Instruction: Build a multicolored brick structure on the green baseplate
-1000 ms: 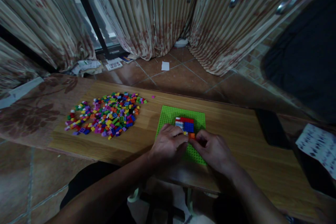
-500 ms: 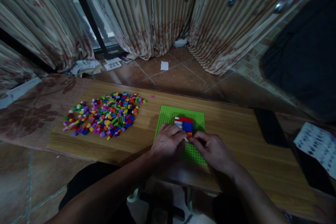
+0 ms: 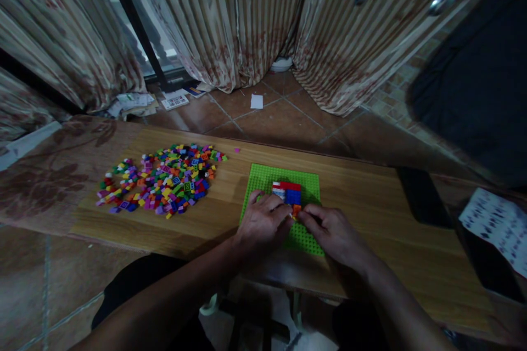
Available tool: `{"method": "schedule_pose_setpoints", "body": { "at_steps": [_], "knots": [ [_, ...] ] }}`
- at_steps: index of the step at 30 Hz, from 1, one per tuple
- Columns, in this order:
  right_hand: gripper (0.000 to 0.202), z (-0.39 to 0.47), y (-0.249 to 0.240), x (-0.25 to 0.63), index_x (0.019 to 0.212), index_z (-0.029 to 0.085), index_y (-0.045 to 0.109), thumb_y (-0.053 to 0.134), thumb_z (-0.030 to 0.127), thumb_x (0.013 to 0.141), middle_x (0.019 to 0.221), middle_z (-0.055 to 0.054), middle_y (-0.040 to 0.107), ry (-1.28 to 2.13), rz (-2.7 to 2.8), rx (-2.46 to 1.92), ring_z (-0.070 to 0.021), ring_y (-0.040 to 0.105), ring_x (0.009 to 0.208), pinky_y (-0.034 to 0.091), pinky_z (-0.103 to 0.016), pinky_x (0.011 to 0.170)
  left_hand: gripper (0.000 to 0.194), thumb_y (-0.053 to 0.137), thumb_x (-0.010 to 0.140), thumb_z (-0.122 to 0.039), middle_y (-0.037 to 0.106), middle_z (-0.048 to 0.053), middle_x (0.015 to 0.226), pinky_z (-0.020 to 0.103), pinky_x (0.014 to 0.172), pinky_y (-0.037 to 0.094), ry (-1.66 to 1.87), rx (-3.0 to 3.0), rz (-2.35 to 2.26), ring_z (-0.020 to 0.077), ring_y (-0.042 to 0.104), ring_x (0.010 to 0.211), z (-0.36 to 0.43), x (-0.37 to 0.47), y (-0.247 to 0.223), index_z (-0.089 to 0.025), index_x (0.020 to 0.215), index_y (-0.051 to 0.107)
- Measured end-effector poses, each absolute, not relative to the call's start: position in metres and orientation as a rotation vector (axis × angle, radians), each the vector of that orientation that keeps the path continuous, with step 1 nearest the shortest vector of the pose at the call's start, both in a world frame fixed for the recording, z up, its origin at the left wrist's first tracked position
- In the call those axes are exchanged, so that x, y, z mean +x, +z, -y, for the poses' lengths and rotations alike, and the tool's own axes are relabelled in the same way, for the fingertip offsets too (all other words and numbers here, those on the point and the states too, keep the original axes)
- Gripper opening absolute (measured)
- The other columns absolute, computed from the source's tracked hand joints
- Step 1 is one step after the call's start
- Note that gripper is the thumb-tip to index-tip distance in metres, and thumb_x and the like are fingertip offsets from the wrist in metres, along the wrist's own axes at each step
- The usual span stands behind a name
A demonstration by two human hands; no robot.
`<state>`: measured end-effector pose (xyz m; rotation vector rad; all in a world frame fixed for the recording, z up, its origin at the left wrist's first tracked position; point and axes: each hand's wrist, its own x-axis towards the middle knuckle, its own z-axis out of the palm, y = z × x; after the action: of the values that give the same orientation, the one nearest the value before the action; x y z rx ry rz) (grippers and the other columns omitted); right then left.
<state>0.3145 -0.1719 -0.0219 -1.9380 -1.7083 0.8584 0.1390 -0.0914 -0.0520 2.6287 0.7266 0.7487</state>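
A green baseplate (image 3: 307, 238) lies on the wooden board. On its middle sits a block of joined toy bricks, with red bricks (image 3: 290, 186) along the far edge, blue bricks (image 3: 293, 196) on the right and white bricks (image 3: 279, 191) on the left. Orange bricks (image 3: 296, 209) show at the near end. My left hand (image 3: 263, 222) is curled over the near left side of the block, its fingertips closed by the orange bricks. From the right, my right hand (image 3: 329, 227) pinches at the same bricks. Whatever lies between the fingertips is mostly hidden.
A wide heap of loose coloured bricks (image 3: 164, 181) spreads over the left of the wooden board (image 3: 370, 203). One pink brick (image 3: 237, 149) lies apart from it. At the right are a dark flat object (image 3: 424, 197) and a printed sheet (image 3: 496, 225). Striped curtains (image 3: 263, 22) hang beyond.
The view has shifted slightly. Both hands stay at the near end of the block, with only small finger movement; a little more of the orange bricks shows between them.
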Motion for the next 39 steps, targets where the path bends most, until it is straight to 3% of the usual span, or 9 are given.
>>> {"method": "schedule_pose_setpoints", "body": {
  "at_steps": [8,16,23,39],
  "knots": [
    [0.043,0.167,-0.025,0.314,0.063,0.022,0.051,0.039,0.047,0.095,0.052,0.004,0.047,0.789,1.68,-1.946,-0.0118,0.045,0.05,0.031,-0.026,0.052,0.019,0.052,0.091,-0.031,0.068,0.003,0.088,0.041,0.094,0.034,0.78,2.618,-0.726,0.0175,0.062,0.084,0.093,0.14,-0.053,-0.022,0.091,0.069],
    [0.044,0.164,-0.03,0.317,0.06,0.021,0.049,0.043,0.05,0.092,0.052,0.006,0.037,0.93,1.588,-1.887,-0.0102,0.038,0.049,0.027,-0.025,0.048,0.021,0.052,0.093,-0.033,0.068,0.003,0.084,0.042,0.096,0.033,0.809,2.635,-0.727,0.0171,0.062,0.082,0.093,0.142,-0.055,-0.022,0.092,0.07],
    [0.045,0.161,-0.029,0.318,0.058,0.021,0.048,0.046,0.054,0.089,0.051,0.006,0.037,1.037,1.493,-1.906,-0.0106,0.036,0.049,0.026,-0.024,0.047,0.02,0.054,0.092,-0.032,0.067,0.002,0.084,0.041,0.095,0.034,0.816,2.625,-0.734,0.016,0.061,0.081,0.092,0.144,-0.059,-0.023,0.088,0.072],
    [0.042,0.159,-0.029,0.315,0.057,0.02,0.05,0.046,0.047,0.088,0.05,0.005,0.036,0.96,1.511,-1.945,-0.0101,0.036,0.048,0.025,-0.025,0.048,0.02,0.054,0.089,-0.028,0.067,0.002,0.079,0.042,0.097,0.033,0.822,2.608,-0.735,0.0156,0.06,0.078,0.092,0.146,-0.057,-0.022,0.078,0.069]
  ]
}}
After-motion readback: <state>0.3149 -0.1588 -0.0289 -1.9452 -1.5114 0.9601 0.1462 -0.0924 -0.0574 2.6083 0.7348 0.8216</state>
